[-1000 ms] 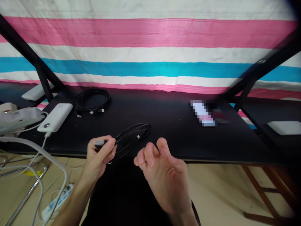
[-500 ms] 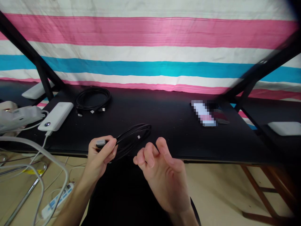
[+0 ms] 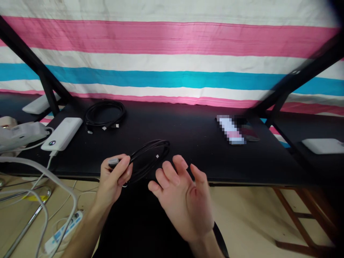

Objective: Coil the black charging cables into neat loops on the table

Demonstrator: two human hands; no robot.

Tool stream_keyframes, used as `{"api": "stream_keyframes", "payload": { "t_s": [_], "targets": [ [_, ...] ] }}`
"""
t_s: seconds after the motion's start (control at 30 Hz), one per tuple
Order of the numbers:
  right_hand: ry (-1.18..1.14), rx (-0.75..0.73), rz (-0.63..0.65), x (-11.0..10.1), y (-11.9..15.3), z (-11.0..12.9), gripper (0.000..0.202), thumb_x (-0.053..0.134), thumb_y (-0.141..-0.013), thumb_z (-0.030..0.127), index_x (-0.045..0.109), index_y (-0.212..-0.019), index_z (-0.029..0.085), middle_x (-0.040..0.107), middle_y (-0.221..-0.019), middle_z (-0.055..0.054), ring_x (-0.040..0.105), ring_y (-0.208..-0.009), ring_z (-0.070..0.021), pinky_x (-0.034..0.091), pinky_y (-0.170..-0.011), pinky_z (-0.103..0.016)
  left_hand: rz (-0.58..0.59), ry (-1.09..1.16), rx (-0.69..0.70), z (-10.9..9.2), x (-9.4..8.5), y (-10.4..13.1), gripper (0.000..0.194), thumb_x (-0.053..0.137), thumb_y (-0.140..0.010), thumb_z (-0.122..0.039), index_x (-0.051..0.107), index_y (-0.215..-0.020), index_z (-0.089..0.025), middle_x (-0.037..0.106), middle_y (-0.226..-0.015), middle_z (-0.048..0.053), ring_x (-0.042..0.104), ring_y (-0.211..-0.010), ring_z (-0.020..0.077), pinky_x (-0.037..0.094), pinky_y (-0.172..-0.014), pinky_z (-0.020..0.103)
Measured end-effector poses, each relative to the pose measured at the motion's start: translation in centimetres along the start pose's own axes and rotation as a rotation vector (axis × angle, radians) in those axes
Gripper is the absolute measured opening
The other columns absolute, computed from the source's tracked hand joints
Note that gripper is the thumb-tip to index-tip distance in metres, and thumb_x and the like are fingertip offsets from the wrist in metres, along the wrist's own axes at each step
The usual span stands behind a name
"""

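Observation:
My left hand (image 3: 116,175) is closed around one end of a looped black cable (image 3: 150,145), at the table's front edge. A grey connector (image 3: 113,162) sticks out above its thumb. The loops stretch to the right of the fist, over the table, and a small light connector tip (image 3: 157,156) shows among them. My right hand (image 3: 182,197) is raised palm up just right of the loops, fingers apart and slightly curled, with nothing in it. Farther back on the left lies another coiled black cable (image 3: 105,124) with several pale connector ends.
A white power bank (image 3: 63,134) with a cable plugged in lies at the left, beside white adapters (image 3: 24,133). A phone (image 3: 230,129), pixelated, lies at the right of the black table (image 3: 185,125). White cords and a power strip (image 3: 64,231) are at lower left; a wooden stool (image 3: 298,218) stands at right.
My right hand has turned and shifted slightly left, its fingers spreading a little more. My left hand keeps its hold on the cable. The whole view has shifted slightly.

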State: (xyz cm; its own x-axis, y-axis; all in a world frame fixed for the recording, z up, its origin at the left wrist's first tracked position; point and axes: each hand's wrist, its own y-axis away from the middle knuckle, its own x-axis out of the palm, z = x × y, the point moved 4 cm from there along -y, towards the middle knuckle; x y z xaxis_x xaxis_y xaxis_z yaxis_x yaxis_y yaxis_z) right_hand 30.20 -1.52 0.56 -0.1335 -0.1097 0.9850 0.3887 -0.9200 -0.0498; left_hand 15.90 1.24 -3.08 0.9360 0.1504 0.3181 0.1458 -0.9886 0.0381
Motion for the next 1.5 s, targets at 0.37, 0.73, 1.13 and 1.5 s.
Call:
{"api": "stream_keyframes", "payload": {
  "t_s": [0.37,0.73,1.13,1.5],
  "targets": [
    [0.361,-0.108,0.0,-0.1,-0.3,-0.1,0.028,0.05,-0.086,0.033,0.072,-0.101,0.026,0.066,-0.112,0.0,0.058,-0.101,-0.0157,0.043,-0.086,-0.026,-0.012,0.091,-0.037,0.9,0.8,0.1,0.039,0.074,-0.069,-0.041,0.05,-0.052,-0.016,0.032,-0.039,-0.008,0.017,-0.032,0.0,0.013,-0.032,0.014],
    [0.445,-0.083,-0.034,-0.4,-0.2,-0.4,0.03,0.047,-0.087,0.035,0.071,-0.103,0.025,0.067,-0.108,-0.002,0.057,-0.101,-0.0156,0.043,-0.087,-0.026,-0.011,0.124,-0.051,0.3,1.0,0.2,0.042,0.073,-0.069,-0.04,0.046,-0.049,-0.015,0.029,-0.038,-0.009,0.016,-0.032,0.0005,0.012,-0.032,0.015],
    [1.551,-0.76,-0.346,-1.7,0.7,5.2,0.053,0.069,-0.073,0.015,0.056,-0.122,0.028,0.055,-0.127,-0.004,0.046,-0.122,-0.0226,0.033,-0.104,-0.041,0.238,0.381,-0.11,0.0,1.5,0.5,0.075,0.064,-0.069,-0.06,0.008,-0.042,-0.018,0.001,-0.033,-0.01,0.007,-0.028,0.0026,0.014,-0.034,0.023],
    [1.332,-0.583,-0.413,-2.2,0.7,4.5,0.022,0.056,-0.087,0.027,0.071,-0.103,0.029,0.061,-0.073,-0.001,0.056,-0.068,-0.0147,0.048,-0.063,-0.029,0.238,0.349,-0.315,1.9,2.1,0.7,0.065,0.067,-0.07,-0.056,0.021,-0.044,-0.017,0.014,-0.036,-0.01,0.007,-0.031,0.0009,0.011,-0.035,0.019]
  ]
}}
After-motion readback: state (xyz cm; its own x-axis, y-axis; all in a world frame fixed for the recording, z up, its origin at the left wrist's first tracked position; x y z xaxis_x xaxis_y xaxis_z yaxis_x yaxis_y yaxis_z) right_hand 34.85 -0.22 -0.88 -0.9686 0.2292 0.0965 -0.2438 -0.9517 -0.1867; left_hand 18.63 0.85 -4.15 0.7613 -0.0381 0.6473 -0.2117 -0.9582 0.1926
